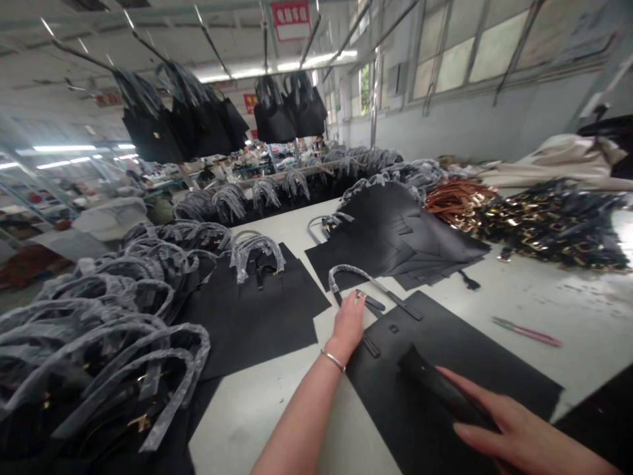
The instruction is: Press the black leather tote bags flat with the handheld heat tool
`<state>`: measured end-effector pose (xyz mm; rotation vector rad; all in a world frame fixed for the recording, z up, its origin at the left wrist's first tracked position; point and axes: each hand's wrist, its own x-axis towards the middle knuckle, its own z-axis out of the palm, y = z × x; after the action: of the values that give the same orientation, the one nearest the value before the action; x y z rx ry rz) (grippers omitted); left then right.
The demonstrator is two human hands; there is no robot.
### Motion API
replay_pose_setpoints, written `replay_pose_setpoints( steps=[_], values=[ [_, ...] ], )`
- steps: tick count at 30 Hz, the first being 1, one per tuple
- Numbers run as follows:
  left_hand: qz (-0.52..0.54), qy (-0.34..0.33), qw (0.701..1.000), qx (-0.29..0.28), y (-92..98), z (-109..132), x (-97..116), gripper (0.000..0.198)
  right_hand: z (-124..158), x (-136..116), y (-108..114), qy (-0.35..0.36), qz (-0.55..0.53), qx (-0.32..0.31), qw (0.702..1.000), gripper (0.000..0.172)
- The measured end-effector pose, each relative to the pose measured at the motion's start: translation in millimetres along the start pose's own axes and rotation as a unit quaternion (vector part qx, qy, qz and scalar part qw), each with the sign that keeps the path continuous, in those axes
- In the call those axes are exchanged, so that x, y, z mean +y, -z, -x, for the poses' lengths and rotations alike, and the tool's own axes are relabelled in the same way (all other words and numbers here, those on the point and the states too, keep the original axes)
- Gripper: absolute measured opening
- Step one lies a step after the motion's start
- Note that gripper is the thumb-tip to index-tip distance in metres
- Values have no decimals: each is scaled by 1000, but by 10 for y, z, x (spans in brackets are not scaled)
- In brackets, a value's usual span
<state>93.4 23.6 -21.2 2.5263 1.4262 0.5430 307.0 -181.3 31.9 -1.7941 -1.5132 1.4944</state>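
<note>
Along the near edge of a white work table (277, 422), left hand (347, 324) over the black tab of a wrapped handle (370, 280), left fingers (357, 305) together and pointing far, any pinch impossible to tell from this view. Right hand (514, 432) lying across a black strip (438, 386) on a black leather panel (479, 346), right fingers (469, 386) straight, slightly apart and not gripping.

Just right of that panel, pink scissors (527, 332), with a stack of black panels (395, 237) beyond the handle. Farther right, tan straps (459, 204) and buckled straps (548, 227). Along the left, a heap of handled panels (99, 349); overhead, hanging black bags (148, 125).

Main risk, by judgement: the slick plastic wrap letting the handle slide out of line if left-hand pressure eases. Also possible: black strip on black panel hiding a small misalignment, the strip shifting under a light, open right hand, and the tall left heap slumping toward the work area if bumped.
</note>
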Motion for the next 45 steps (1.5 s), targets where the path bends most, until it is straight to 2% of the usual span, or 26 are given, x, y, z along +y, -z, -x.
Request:
replay_pose_setpoints(
  steps=[2, 4, 8, 11, 15, 17, 19, 21, 24, 27, 30, 36, 39, 45],
  values=[
    [18, -38, 998, -37, -93, -229, 31, 51, 52, 72, 14, -5, -26, -3, 1000, 88],
    [36, -55, 996, -68, -131, -413, 11, 42, 95, 133, 36, -10, -47, 5, 999, 89],
    [67, -52, 993, -85, -99, -590, -69, 28, 147, 224, 77, -17, -72, 30, 997, 91],
    [107, -30, 991, -81, -30, -578, -128, 21, 145, 261, 86, -19, -77, 26, 997, 95],
    [185, 33, 981, -48, 91, -433, -190, 34, 123, 219, 77, -19, -66, 22, 997, 99],
    [241, 77, 967, -25, 147, -293, -205, 35, 121, 149, 77, -12, -61, 17, 998, 97],
    [311, 127, 942, -2, 185, -105, -202, 32, 116, 67, 77, 2, -62, 10, 998, 96],
    [393, 176, 902, 14, 197, 113, -179, 32, 93, 1, 71, 21, -62, 0, 998, 93],
    [508, 242, 827, 26, 175, 435, -107, 33, 6, -48, 30, 45, -59, -15, 997, 90],
    [589, 296, 751, 40, 126, 686, 4, 23, -107, -84, -32, 54, -76, -35, 995, 88],
    [645, 327, 689, 51, 83, 840, 123, 22, -183, -159, -71, 46, -113, -66, 990, 90],
    [724, 349, 591, 64, 71, 948, 235, 14, -204, -257, -39, 37, -198, -122, 972, 92],
    [745, 344, 567, 79, 53, 976, 249, 12, -206, -256, -16, 33, -216, -125, 968, 93],
    [732, 362, 568, 101, -81, 1016, 323, 22, -305, -369, -16, 34, -217, -133, 966, 86]
  ],
)
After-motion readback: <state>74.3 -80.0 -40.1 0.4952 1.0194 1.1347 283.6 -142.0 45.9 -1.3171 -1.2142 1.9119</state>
